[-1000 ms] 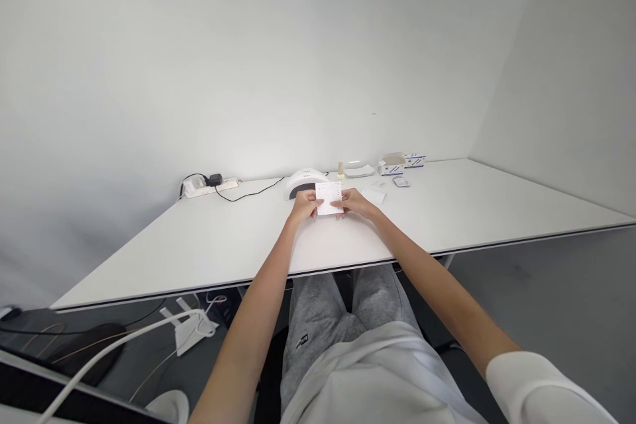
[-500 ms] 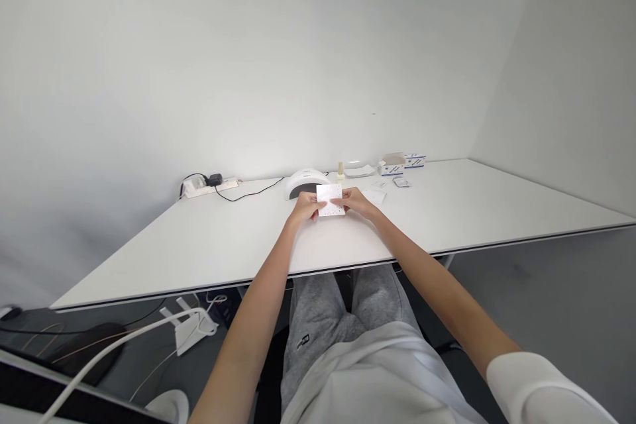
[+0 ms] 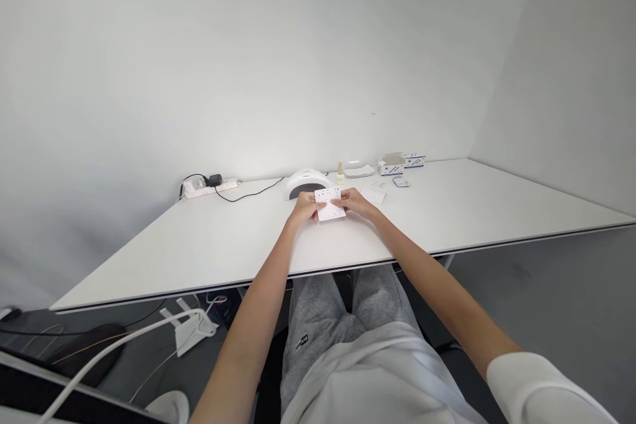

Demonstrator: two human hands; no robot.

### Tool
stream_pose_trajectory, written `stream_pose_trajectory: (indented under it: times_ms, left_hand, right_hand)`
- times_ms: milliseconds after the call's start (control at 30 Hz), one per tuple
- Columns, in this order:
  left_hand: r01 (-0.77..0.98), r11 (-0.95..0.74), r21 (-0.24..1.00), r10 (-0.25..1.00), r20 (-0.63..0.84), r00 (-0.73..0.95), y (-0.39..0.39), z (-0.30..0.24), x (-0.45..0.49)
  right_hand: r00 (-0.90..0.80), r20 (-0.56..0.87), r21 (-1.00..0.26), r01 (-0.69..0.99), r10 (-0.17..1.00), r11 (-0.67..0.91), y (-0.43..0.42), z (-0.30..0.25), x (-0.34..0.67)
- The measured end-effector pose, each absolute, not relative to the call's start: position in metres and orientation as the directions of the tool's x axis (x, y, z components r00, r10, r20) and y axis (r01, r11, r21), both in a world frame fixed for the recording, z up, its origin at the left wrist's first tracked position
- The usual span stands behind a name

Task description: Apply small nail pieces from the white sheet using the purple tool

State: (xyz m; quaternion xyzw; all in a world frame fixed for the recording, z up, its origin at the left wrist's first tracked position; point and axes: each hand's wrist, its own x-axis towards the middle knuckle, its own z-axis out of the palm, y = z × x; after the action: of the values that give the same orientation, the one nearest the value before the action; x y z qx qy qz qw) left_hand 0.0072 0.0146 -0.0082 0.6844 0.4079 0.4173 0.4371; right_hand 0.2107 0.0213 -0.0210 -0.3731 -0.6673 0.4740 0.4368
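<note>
Between my two hands is a small white square card printed with tiny dark specks along its upper and lower parts. My left hand pinches its left edge, the thumb lying on the front face. On the opposite edge my right hand grips it the same way, fingers behind. The card tilts slightly and is held above the white table. Just behind it stands a white domed nail lamp with a dark opening. A small bottle of pale nail polish is upright beside the lamp.
To the right lie a clear-and-white tray, a white paper sheet and a small packet. An opened box and a second box sit by the wall. A power strip with a black cord is at the back left.
The card has turned slightly in my fingers and dropped a little, with specks now showing along its top edge too. Both hands keep their grip in nearly the same place.
</note>
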Motion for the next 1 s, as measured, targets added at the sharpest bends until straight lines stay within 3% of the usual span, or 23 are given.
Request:
stream_pose_trajectory:
  times_ms: [700,1000]
  left_hand:
    - [0.162,-0.306,0.938,0.928,0.256,0.271,0.028,-0.018,0.004]
    - [0.196,-0.254,0.947,0.936,0.19,0.297,0.021,-0.013,0.005]
  right_hand:
    - [-0.279,0.215,-0.967,0.075,0.936,0.244,0.021,-0.02,0.211]
    - [-0.245,0.24,-0.956,0.11,0.939,0.273,0.021,-0.019,0.212]
